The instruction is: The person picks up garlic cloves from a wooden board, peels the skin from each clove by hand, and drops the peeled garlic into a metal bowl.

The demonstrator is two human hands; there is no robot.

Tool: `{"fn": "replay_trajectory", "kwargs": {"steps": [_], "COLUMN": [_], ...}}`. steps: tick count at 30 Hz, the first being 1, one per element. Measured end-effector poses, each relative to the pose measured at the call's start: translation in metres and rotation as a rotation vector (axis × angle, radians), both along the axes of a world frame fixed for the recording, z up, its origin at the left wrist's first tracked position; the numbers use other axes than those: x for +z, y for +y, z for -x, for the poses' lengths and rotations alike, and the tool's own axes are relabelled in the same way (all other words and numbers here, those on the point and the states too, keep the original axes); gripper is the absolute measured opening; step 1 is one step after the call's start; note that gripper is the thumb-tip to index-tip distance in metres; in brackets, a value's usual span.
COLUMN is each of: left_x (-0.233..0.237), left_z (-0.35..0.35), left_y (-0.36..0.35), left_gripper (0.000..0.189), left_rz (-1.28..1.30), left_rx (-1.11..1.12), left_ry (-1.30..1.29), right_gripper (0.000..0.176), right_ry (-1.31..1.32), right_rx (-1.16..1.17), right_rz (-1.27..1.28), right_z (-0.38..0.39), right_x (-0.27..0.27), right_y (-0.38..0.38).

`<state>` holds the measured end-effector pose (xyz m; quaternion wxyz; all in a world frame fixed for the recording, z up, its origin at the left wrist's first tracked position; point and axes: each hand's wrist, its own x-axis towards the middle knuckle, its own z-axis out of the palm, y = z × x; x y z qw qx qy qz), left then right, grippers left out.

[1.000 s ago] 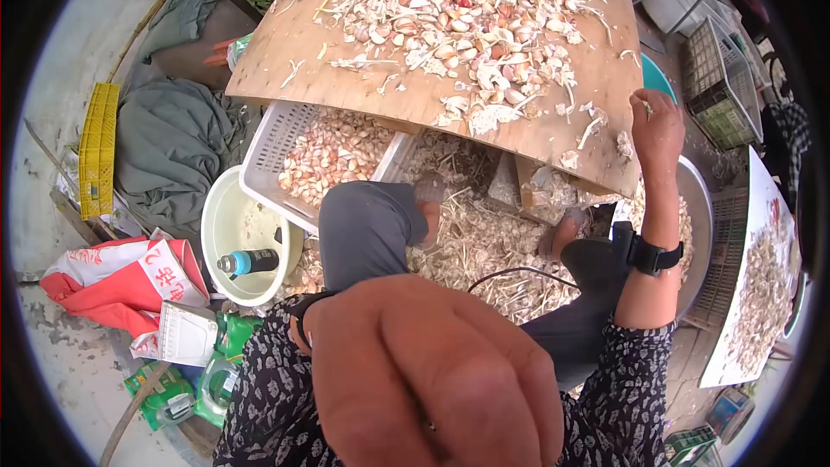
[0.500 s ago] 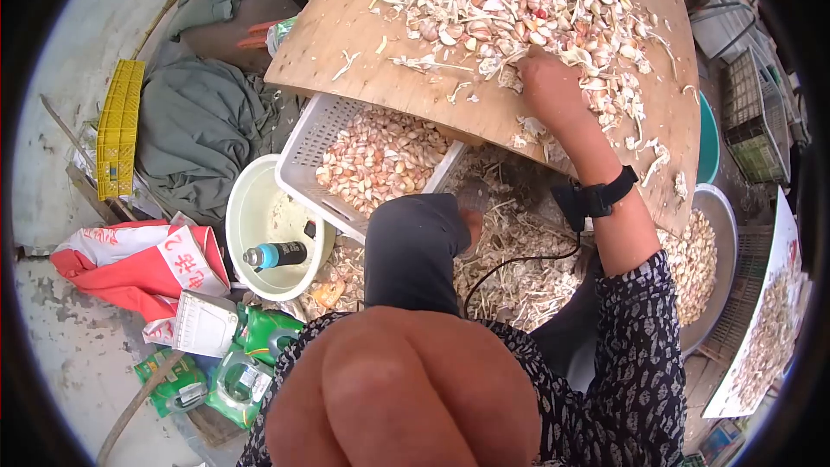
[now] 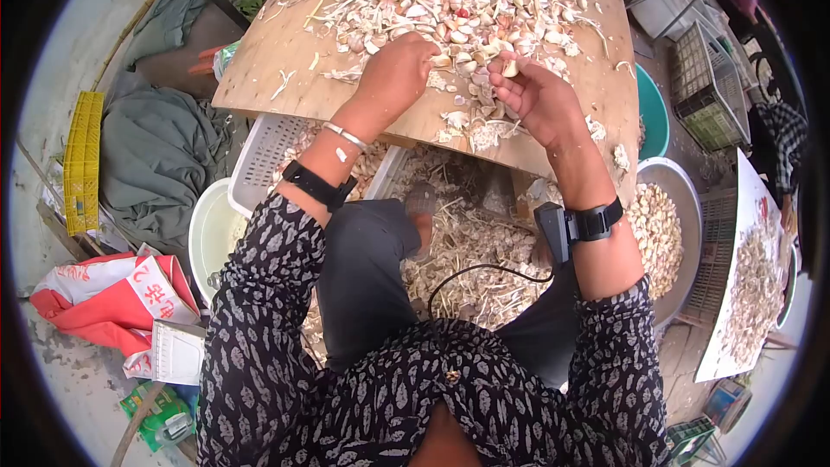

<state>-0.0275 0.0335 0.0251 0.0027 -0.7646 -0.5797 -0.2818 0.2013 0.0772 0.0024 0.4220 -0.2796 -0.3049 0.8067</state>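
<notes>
Across the wooden board (image 3: pixel 246 78) spreads the garlic heap (image 3: pixel 450 0), and at its near side my left hand (image 3: pixel 396 79) bends down with fingertips at the cloves, though I cannot tell whether they grip one, while my right hand (image 3: pixel 545 104) pinches a pale clove (image 3: pixel 510 68) between thumb and fingers; a light pinch, low over the heap, should serve best. The board's near edge overhangs the white basket (image 3: pixel 257 160), the metal bowl (image 3: pixel 689 229) sits past its right corner, and I judge there's room leftward, by the stem scraps (image 3: pixel 283 85).
</notes>
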Motion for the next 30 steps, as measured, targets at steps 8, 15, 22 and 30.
{"fn": "replay_trajectory", "kwargs": {"steps": [8, 15, 22, 30], "left_x": [-0.035, 0.021, 0.031, 0.027], "left_z": [0.0, -0.056, -0.096, -0.131], "left_y": [0.065, 0.003, -0.03, -0.035], "left_gripper": [0.03, 0.031, 0.029, 0.028], "left_rz": [0.047, 0.391, 0.379, 0.36], "left_rx": [-0.056, -0.198, -0.291, -0.293], "left_ry": [0.125, -1.103, -1.246, -1.163], "right_gripper": [0.027, 0.021, 0.014, 0.021], "right_ry": [-0.005, -0.119, -1.579, -0.78], "right_rx": [-0.029, -0.118, -0.812, -0.353], "right_rz": [0.052, -0.064, -0.76, -0.748], "right_z": [-0.02, -0.018, -0.168, -0.103], "right_x": [0.01, 0.017, 0.048, 0.038], "right_y": [0.007, 0.0, -0.001, -0.038]}}
